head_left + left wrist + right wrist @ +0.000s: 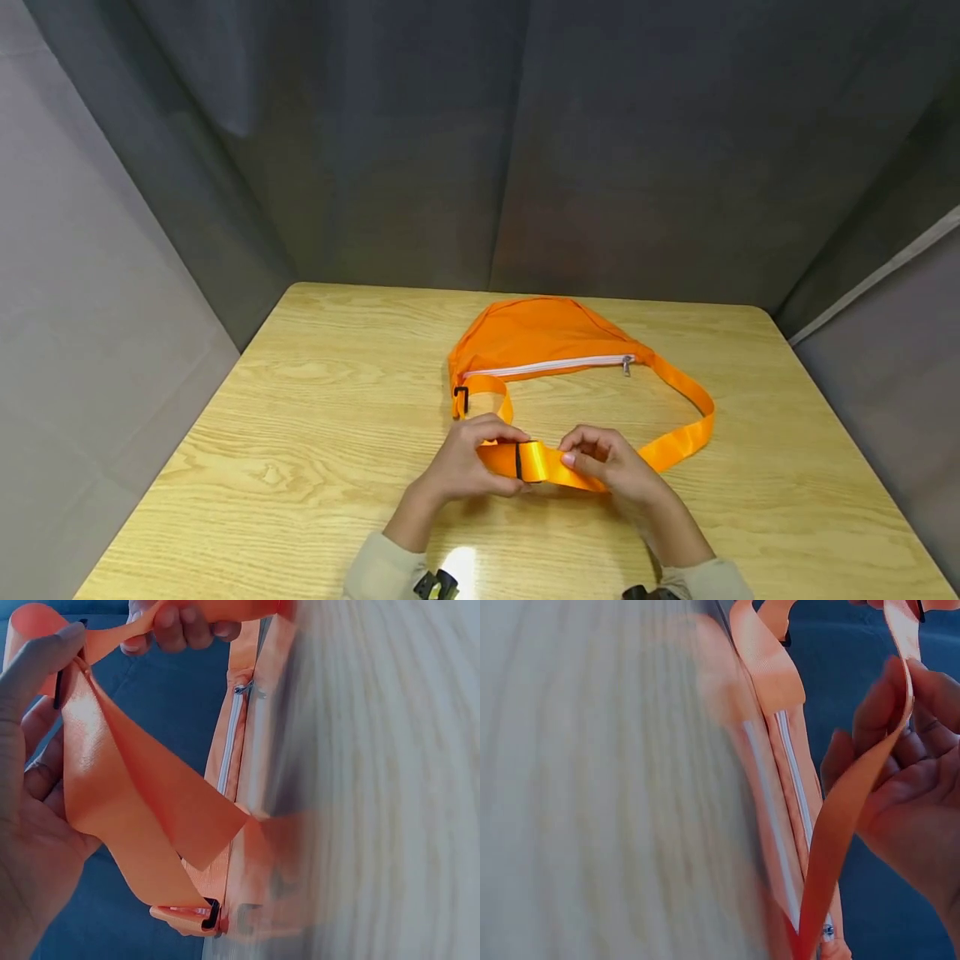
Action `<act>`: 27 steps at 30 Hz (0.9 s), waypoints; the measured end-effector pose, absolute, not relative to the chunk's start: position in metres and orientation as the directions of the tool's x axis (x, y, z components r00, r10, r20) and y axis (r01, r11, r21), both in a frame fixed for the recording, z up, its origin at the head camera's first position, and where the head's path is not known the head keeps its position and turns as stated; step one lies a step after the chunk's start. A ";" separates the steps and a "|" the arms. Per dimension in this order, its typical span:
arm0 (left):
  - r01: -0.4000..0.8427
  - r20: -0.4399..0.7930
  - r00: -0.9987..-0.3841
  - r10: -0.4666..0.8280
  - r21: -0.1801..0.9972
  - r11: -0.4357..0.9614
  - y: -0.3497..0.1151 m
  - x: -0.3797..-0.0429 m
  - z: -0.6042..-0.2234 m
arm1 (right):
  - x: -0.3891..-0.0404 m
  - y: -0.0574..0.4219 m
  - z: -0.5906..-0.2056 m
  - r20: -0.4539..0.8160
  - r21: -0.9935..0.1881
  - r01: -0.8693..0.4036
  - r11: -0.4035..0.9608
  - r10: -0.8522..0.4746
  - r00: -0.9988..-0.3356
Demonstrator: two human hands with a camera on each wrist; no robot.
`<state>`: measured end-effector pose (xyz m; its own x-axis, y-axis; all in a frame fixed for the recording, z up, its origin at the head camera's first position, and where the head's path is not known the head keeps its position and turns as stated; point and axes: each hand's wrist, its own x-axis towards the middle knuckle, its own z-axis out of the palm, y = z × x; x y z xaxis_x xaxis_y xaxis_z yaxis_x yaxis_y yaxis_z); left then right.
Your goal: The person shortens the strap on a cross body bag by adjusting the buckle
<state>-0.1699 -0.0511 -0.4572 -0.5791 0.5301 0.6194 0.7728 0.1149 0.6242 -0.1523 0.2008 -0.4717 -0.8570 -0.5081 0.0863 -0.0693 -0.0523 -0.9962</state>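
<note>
An orange waist bag (551, 332) with a white zipper (551, 365) lies on the table, its strap (678, 446) looping toward me. My left hand (472, 458) pinches a black slide buckle (518, 461) on the strap between thumb and fingers. To its right, my right hand (611, 462) pinches the strap between thumb and fingers. In the left wrist view a loose strap end (206, 832) hangs below the slide buckle. A second black buckle (461, 398) sits at the bag's left corner.
The wooden table (300, 417) reaches back to a dark grey curtain (390, 150). Pale grey cloth panels (97, 292) stand along the sides. A metal zipper pull (627, 365) hangs at the zipper's right end.
</note>
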 end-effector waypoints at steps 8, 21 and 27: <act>0.725 0.548 -0.631 0.550 0.668 0.167 -0.045 -0.171 -0.458 | -0.155 0.194 -0.474 0.171 -0.984 -0.119 -0.129 -0.558 -0.812; 0.678 0.492 -0.675 0.550 0.708 0.199 -0.046 -0.172 -0.461 | -0.147 0.189 -0.464 0.187 -0.964 -0.257 0.069 -0.511 -0.839; 0.654 0.485 -0.695 0.530 0.733 0.187 -0.047 -0.173 -0.465 | -0.136 0.175 -0.449 0.314 -0.810 -0.497 0.310 -0.486 -0.816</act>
